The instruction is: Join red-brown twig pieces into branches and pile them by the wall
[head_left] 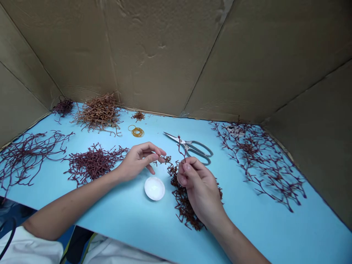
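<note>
My right hand (199,187) pinches a thin reddish-brown twig (180,146), which stands up from between thumb and forefinger with a small knob at its tip. Over the table's middle, my left hand (141,159) has thumb and forefinger closed on a small brown twig piece (166,159); its other fingers are loosely bent. Just below that hand sits a small white dish (154,189) that looks to hold something clear or pale. A heap of short brown twig pieces (184,205) lies beneath my right hand, partly hidden by it.
Scissors (196,146) with grey handles lie beyond my right hand, closed. Yellow rubber bands (137,132) rest farther back. Dark twig piles (95,163) and a tan pile (99,112) occupy the left; branched twigs (255,157) spread at right. Cardboard walls (165,55) enclose the blue table (123,220).
</note>
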Motion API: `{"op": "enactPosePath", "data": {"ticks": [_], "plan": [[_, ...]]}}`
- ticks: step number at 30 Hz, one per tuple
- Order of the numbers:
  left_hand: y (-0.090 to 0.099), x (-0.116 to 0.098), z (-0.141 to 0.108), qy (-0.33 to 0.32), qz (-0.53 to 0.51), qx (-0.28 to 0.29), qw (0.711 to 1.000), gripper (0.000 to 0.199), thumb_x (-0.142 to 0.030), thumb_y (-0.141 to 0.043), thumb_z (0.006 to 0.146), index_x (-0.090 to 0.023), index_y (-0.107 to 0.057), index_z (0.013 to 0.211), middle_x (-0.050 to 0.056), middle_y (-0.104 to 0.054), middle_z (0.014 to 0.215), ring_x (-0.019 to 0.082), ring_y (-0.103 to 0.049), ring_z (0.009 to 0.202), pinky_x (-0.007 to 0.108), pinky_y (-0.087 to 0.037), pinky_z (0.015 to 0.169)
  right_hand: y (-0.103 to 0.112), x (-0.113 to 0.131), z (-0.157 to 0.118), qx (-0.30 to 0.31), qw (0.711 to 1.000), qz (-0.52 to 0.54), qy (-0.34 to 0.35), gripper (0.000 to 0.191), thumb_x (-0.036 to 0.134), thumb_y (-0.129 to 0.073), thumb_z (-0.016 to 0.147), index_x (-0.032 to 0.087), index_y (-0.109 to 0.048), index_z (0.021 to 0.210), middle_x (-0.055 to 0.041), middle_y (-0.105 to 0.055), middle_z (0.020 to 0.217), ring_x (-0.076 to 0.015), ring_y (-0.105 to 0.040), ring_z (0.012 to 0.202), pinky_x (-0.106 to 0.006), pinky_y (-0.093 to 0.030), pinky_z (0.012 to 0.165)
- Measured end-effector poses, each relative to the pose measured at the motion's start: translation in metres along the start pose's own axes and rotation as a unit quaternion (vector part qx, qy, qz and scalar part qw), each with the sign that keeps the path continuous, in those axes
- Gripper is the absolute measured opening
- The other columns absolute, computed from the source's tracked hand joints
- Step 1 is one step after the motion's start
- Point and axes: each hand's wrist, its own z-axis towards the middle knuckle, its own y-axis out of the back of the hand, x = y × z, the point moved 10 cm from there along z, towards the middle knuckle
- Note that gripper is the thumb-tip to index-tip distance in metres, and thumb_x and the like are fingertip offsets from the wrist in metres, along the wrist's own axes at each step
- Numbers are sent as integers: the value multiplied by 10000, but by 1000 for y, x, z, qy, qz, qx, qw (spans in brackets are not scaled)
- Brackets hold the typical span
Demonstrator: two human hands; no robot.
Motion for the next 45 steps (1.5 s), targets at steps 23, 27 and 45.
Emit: {"op": "enactPosePath", "data": {"ticks": [23,27,45], "plan": [[-3,7,-8,31,-111,-32,993,160,-222,-947,769,-153,-837,861,70,-834,881,138,-798,749,219,-680,733,0,11,-5,5,994,-59,90,217,427,-747,989,235,-658,943,19,-685,794,-98,-591,614,-233,-491,586],[-9,7,-10,33,-115,-26,992,140,-194,-936,774,-154,-830,856,59,-831,855,137,-799,722,217,-680,722,-7,18,-10,9,991,-72,114,187,400,-740,995,236,-669,939,7,-684,839,-106,-631,668,-223,-532,596],[-8,-3,-19,-5,-44,-76,996,137,-192,-947,736,-176,-821,788,29,-819,760,142,-772,649,202,-657,598,-19,22,-23,26,975,-96,198,51,269,-693,1028,263,-680,979,-48,-716,1142,-189,-751,1068,-291,-653,757]]}}
